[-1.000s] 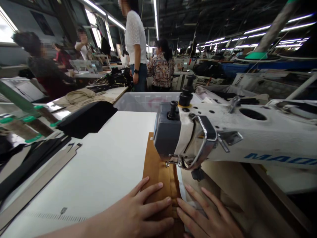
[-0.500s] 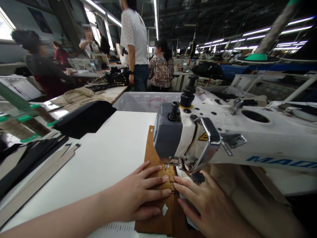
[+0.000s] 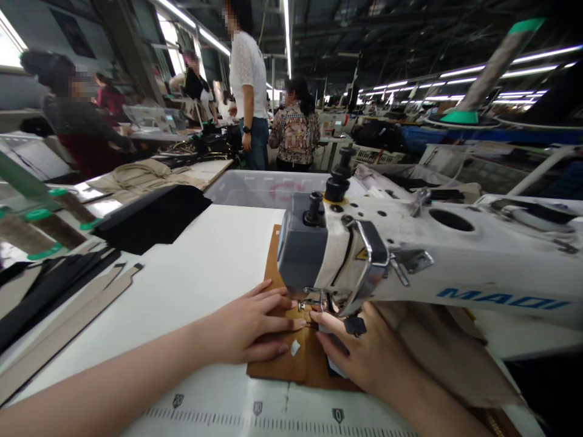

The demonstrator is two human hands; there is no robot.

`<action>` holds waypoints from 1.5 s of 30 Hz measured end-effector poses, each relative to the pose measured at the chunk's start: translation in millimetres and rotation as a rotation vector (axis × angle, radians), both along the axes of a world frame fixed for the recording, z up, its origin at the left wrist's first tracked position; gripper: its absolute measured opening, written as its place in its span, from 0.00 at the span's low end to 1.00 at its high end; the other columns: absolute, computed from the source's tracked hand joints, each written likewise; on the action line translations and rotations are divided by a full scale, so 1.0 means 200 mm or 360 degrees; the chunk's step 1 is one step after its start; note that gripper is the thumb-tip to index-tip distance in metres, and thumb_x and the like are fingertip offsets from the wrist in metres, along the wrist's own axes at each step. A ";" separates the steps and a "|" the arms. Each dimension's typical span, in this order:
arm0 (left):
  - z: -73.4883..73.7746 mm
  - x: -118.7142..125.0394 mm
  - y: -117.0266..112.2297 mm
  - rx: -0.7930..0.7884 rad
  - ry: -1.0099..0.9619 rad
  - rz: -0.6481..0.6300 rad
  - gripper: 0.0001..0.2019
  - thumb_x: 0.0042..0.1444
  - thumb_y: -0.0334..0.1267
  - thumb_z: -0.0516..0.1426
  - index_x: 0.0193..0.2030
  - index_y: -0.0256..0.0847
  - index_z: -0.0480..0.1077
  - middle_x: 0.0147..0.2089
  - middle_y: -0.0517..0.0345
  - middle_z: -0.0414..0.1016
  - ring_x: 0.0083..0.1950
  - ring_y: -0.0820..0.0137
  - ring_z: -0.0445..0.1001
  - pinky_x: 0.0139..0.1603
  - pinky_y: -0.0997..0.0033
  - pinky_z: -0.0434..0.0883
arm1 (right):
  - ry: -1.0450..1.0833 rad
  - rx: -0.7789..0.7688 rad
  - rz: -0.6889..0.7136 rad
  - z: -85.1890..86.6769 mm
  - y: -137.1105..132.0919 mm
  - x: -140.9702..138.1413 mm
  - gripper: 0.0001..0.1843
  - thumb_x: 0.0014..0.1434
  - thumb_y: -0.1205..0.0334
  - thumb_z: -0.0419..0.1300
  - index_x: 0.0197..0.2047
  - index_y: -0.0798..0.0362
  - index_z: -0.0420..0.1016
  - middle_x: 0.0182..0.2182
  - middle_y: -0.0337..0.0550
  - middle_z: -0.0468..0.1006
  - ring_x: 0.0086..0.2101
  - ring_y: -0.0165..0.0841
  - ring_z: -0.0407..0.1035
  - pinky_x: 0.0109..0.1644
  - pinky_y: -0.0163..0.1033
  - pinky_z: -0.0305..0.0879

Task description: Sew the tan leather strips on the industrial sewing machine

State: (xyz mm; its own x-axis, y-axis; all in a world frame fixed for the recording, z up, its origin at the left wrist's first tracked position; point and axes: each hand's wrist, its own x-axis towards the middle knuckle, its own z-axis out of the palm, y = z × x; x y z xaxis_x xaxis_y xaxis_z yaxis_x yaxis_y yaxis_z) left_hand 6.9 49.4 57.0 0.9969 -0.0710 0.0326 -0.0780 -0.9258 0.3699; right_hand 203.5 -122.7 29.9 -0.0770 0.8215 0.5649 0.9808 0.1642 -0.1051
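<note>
Under the needle end of a white industrial sewing machine head (image 3: 328,255) lies a folded tan leather-like panel (image 3: 282,364), its far part running beneath the machine. The presser foot (image 3: 314,301) sits on it, partly hidden. My left hand (image 3: 248,325) presses flat on the panel's left side, fingertips close to the foot. My right hand (image 3: 359,349) rests on the right side, close under the machine's black knob. A small white tag (image 3: 295,347) lies on the panel between my hands.
A white work table (image 3: 191,285) with ruler marks along its near edge holds black cloth (image 3: 152,217) and long tan strips (image 3: 68,315). A clear plastic bin (image 3: 273,188) stands behind the machine. Beige cloth (image 3: 450,352) lies to the right. Several co-workers stand beyond.
Both hands and the tan panel have moved forward toward the presser foot. More of the panel's near end and the table's ruler marks now show.
</note>
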 end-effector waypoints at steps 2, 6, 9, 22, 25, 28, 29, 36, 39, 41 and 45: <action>0.00 0.02 0.02 -0.0019 -0.0035 0.0001 0.17 0.67 0.44 0.55 0.59 0.43 0.71 0.59 0.44 0.69 0.63 0.51 0.66 0.68 0.43 0.61 | 0.0004 -0.0038 0.0023 -0.01 0.02 0.02 0.12 0.68 0.61 0.51 0.44 0.48 0.77 0.40 0.37 0.82 0.36 0.37 0.69 0.42 0.44 0.57; 0.01 0.03 0.02 0.0019 -0.0051 0.0008 0.17 0.68 0.41 0.53 0.60 0.43 0.70 0.57 0.43 0.70 0.61 0.52 0.68 0.67 0.41 0.63 | 0.0003 -0.0137 -0.0038 -0.04 0.05 0.05 0.12 0.66 0.62 0.54 0.33 0.48 0.76 0.40 0.37 0.82 0.35 0.36 0.72 0.39 0.44 0.58; 0.02 -0.01 -0.03 0.0051 -0.0048 -0.0006 0.23 0.64 0.48 0.57 0.63 0.41 0.68 0.59 0.38 0.69 0.64 0.46 0.66 0.66 0.36 0.63 | -0.0048 -0.0044 -0.0112 -0.04 0.03 0.01 0.15 0.69 0.60 0.51 0.37 0.48 0.78 0.40 0.40 0.82 0.36 0.38 0.71 0.41 0.46 0.59; -0.01 -0.07 -0.13 0.0062 -0.0433 0.0146 0.18 0.61 0.21 0.48 0.57 0.32 0.63 0.44 0.47 0.76 0.37 0.61 0.80 0.30 0.64 0.81 | -0.0281 -0.0406 -0.0515 -0.12 -0.09 -0.12 0.19 0.70 0.51 0.50 0.59 0.43 0.71 0.51 0.39 0.78 0.52 0.47 0.69 0.65 0.69 0.13; -0.01 -0.06 -0.15 0.0003 -0.0544 0.0180 0.16 0.65 0.24 0.44 0.55 0.33 0.64 0.42 0.48 0.76 0.38 0.63 0.80 0.34 0.67 0.81 | -0.0265 -0.0391 -0.0509 -0.12 -0.09 -0.11 0.20 0.69 0.49 0.50 0.60 0.43 0.70 0.51 0.38 0.79 0.52 0.47 0.69 0.65 0.68 0.13; -0.01 -0.06 -0.18 0.0256 -0.0610 -0.0053 0.16 0.70 0.26 0.41 0.53 0.26 0.67 0.46 0.42 0.77 0.48 0.61 0.79 0.52 0.64 0.79 | -0.0285 -0.0350 -0.0500 -0.11 -0.09 -0.11 0.20 0.68 0.49 0.52 0.58 0.45 0.71 0.49 0.38 0.80 0.52 0.48 0.69 0.66 0.66 0.14; -0.01 -0.06 -0.18 0.0349 -0.0642 -0.0105 0.16 0.70 0.26 0.41 0.52 0.24 0.68 0.44 0.42 0.78 0.50 0.60 0.78 0.54 0.64 0.78 | -0.0284 -0.0334 -0.0493 -0.11 -0.09 -0.11 0.19 0.68 0.49 0.52 0.58 0.45 0.72 0.48 0.38 0.80 0.51 0.48 0.69 0.67 0.66 0.15; -0.01 -0.06 -0.22 0.0562 -0.0690 -0.0220 0.17 0.68 0.25 0.44 0.46 0.23 0.74 0.40 0.44 0.77 0.44 0.61 0.78 0.52 0.65 0.78 | -0.0174 -0.0333 -0.0427 -0.12 -0.10 -0.09 0.13 0.67 0.51 0.55 0.52 0.44 0.72 0.44 0.37 0.79 0.48 0.45 0.70 0.65 0.73 0.30; -0.01 -0.06 -0.23 0.0585 -0.0661 -0.0211 0.18 0.68 0.25 0.43 0.46 0.25 0.74 0.42 0.45 0.77 0.42 0.62 0.77 0.55 0.63 0.77 | -0.0112 -0.0325 -0.0390 -0.12 -0.10 -0.09 0.09 0.68 0.52 0.53 0.45 0.43 0.73 0.41 0.37 0.78 0.46 0.43 0.69 0.62 0.75 0.36; -0.01 -0.06 -0.23 0.0625 -0.0667 -0.0206 0.18 0.68 0.24 0.43 0.45 0.26 0.74 0.43 0.45 0.78 0.42 0.62 0.77 0.56 0.62 0.76 | -0.0073 -0.0285 -0.0393 -0.11 -0.10 -0.11 0.12 0.70 0.53 0.49 0.44 0.42 0.73 0.40 0.37 0.77 0.45 0.41 0.68 0.61 0.74 0.41; 0.00 -0.06 -0.23 0.0666 -0.0670 -0.0225 0.20 0.67 0.23 0.41 0.45 0.27 0.75 0.42 0.44 0.78 0.41 0.63 0.78 0.56 0.61 0.77 | -0.0097 -0.0247 -0.0560 -0.06 -0.09 -0.15 0.23 0.73 0.54 0.39 0.42 0.44 0.75 0.34 0.40 0.75 0.40 0.40 0.68 0.56 0.67 0.51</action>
